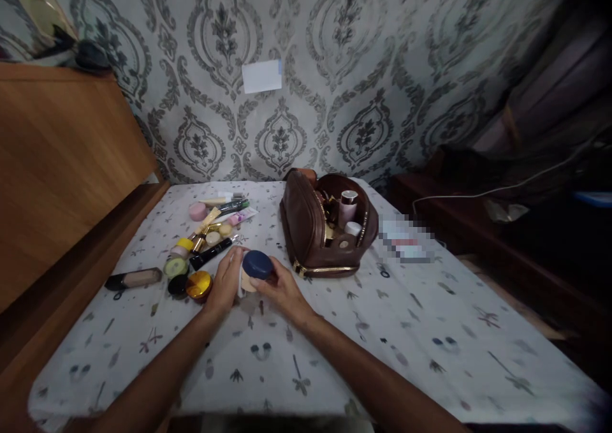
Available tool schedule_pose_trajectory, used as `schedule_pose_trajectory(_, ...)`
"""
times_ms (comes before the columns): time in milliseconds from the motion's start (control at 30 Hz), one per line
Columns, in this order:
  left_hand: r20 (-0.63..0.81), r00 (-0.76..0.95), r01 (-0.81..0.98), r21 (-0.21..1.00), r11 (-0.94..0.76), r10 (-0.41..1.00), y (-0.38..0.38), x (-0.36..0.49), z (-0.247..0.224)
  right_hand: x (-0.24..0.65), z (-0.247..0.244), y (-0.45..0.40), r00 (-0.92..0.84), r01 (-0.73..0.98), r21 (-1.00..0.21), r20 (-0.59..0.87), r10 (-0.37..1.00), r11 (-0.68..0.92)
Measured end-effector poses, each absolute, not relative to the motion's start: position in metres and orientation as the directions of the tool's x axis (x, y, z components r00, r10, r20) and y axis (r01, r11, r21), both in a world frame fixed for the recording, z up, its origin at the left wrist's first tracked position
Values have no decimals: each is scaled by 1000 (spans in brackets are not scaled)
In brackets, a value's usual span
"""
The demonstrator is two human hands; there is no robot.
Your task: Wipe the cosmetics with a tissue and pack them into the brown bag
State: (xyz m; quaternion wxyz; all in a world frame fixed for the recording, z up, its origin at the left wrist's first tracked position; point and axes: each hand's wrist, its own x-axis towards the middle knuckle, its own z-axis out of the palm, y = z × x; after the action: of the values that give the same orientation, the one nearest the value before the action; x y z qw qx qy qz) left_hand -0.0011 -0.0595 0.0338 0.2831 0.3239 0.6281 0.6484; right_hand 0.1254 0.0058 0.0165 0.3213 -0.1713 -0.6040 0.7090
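Behind and above the grip rises a pale wall (277, 28) with a grey scrolled pattern. Under the grip spreads a cloth-covered table (363, 350), white with small dark plant prints. Far left of the grip stands a wooden cabinet (62, 152); far right, in dim light, a dark red bench (433, 219). Beyond the grip and to its right sits a brown bag (299, 222), unzipped and upright. The left hand (228, 273) and right hand (287, 289) are closed around a blue-topped jar (258, 264), the left on its side, the right on the top, low over the table and nearer than the bag. Well left of the grip lies a long tube (141, 278). On the wall, behind the grip, is a white card (262, 76). Just left of the grip are a black tube (213, 252), a yellow pot (199, 285) and a green pot (176, 267)
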Motion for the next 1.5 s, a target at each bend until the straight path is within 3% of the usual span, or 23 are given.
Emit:
schedule_pose_trajectory(233, 188, -531, 205, 975, -90, 826, -61, -3, 43, 126, 19, 6, -697, -189, -979, 186, 692, 73)
schedule_pose_trajectory(400, 205, -516, 209, 972, -110, 831, -63, -3, 43, 128, 20, 9, -632, -17, -905, 340, 697, 426)
schedule_pose_trajectory(500, 246, -487, 279, 953, -118, 838, -65, 0, 49, 130, 23, 8, -645, 83, -840, 365, 671, 536)
schedule_pose_trajectory(667, 345, -399, 434, 887, -156, 850, -68, 6, 56, 130, 27, 6, -628, 185, -792, 360, 690, 582)
schedule_pose_trajectory(867, 459, -200, 573, 772, -276, 866, -70, 4, 57, 129, 24, 12, -607, 285, -805, 269, 748, 520)
schedule_pose_trajectory(1033, 430, -216, 573, 782, -243, 877, -70, 5, 60, 130, 21, 11, -620, 298, -742, 329, 713, 601)
schedule_pose_trajectory(1300, 277, -288, 480, 870, -112, 917, -68, 7, 56, 135, 18, 4, -662, 358, -492, 466, 587, 794)
schedule_pose_trajectory(1500, 103, -364, 290, 957, 7, 926, -65, 0, 53, 136, 18, 4, -724, 324, -413, 471, 504, 851)
